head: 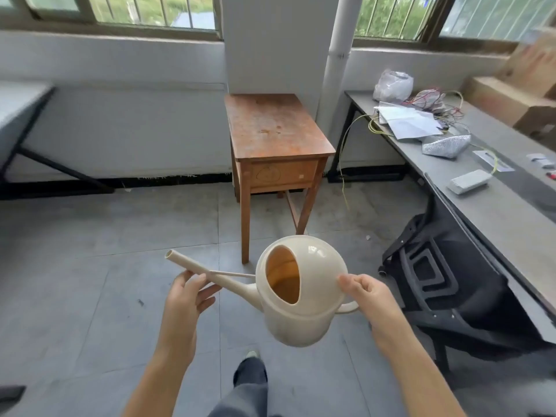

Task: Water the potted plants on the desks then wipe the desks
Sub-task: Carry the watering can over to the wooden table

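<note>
A cream watering can [304,308] with a long thin spout hangs in mid-air in front of me, over the grey tiled floor. My right hand [368,299] grips its handle on the right side. My left hand [186,296] holds the spout from below, near its tip, which points left. The can's oval filling hole faces me, and the inside looks orange-brown. No potted plant and no cloth are in view.
A small worn wooden desk [276,127] stands ahead against a white pillar. A long grey desk [493,212] on the right carries papers, wires, bags and cardboard boxes. A black office chair [442,284] is beside it. Another grey desk [18,106] is at far left.
</note>
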### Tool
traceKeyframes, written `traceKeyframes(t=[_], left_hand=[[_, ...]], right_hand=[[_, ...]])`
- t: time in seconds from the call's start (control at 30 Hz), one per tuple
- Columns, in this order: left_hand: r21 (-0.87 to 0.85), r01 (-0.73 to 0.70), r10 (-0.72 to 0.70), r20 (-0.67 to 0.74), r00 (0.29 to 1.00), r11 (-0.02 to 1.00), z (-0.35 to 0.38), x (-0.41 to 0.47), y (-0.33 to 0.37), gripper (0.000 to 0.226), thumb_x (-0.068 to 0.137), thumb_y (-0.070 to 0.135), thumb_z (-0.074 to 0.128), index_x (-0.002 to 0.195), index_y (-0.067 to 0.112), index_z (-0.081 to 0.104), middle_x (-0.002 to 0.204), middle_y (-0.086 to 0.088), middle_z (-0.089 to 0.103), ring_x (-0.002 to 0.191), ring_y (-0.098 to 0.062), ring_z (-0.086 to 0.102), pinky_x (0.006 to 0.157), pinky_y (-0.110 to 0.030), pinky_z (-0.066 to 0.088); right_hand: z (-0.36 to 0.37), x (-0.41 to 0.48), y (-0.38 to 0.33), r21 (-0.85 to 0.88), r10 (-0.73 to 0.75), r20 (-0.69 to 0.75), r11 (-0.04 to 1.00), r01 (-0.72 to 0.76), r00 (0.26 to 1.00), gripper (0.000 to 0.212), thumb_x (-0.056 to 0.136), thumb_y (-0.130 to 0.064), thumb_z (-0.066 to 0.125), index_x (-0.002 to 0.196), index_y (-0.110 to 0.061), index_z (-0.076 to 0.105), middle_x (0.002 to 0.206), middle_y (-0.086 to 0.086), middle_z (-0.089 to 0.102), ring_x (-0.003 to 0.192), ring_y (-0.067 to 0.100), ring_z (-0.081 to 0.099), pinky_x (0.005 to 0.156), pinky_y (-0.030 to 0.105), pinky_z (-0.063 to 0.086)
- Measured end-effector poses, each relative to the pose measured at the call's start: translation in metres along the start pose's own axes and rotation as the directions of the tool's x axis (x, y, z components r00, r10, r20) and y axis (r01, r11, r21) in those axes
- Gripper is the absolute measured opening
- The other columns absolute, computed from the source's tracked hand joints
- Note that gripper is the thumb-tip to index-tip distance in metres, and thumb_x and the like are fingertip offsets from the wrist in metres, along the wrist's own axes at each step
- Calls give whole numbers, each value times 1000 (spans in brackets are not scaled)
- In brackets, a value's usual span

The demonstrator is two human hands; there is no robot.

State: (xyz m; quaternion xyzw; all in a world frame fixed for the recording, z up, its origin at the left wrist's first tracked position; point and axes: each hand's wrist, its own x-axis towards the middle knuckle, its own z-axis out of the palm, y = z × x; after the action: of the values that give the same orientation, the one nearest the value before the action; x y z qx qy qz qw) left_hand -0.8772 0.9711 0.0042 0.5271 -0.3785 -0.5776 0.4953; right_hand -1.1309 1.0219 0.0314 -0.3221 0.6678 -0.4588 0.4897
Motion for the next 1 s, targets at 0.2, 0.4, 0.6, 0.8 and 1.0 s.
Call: traceKeyframes(t=[0.2,0.4,0.6,0.8,1.0], left_hand=[[39,5,-6,24,1000,999,44,114,29,25,94,15,39,113,7,54,94,-3,68,96,-20,64,81,-32,45],[78,55,-58,41,997,995,85,196,46,19,94,15,39,105,15,55,93,-2,67,94,-19,64,74,-30,44],[100,104,-101,-29,994,990,132,256,43,18,95,15,38,103,16,55,97,-7,67,93,-20,65,79,-33,45],[81,87,-73,-162,984,993,192,313,43,21,96,13,35,89,17,55,92,-7,66,92,-23,64,79,-34,45],[60,61,-44,-257,965,996,246,367,56,20,95,14,36,91,14,55,93,-9,63,90,-25,62,76,-33,44]], right_hand=[[5,86,-38,14,-29,-57,999,30,998,47,62,-40,68,91,-4,63,88,2,69,77,4,64,61,16,43],[3,170,-64,50,-2,-143,999,9,990,42,59,-44,73,81,-10,62,59,-9,70,73,13,63,59,16,45],[-23,255,-82,26,32,-82,999,-30,996,23,80,-26,67,89,-6,62,86,3,67,86,15,60,61,15,44],[-54,351,-115,-32,23,37,999,-22,999,47,60,-41,70,93,-9,61,96,2,68,91,13,61,67,19,43],[-76,431,-152,-96,12,126,995,0,992,70,40,-54,67,95,-10,61,103,5,68,87,11,61,66,20,43]])
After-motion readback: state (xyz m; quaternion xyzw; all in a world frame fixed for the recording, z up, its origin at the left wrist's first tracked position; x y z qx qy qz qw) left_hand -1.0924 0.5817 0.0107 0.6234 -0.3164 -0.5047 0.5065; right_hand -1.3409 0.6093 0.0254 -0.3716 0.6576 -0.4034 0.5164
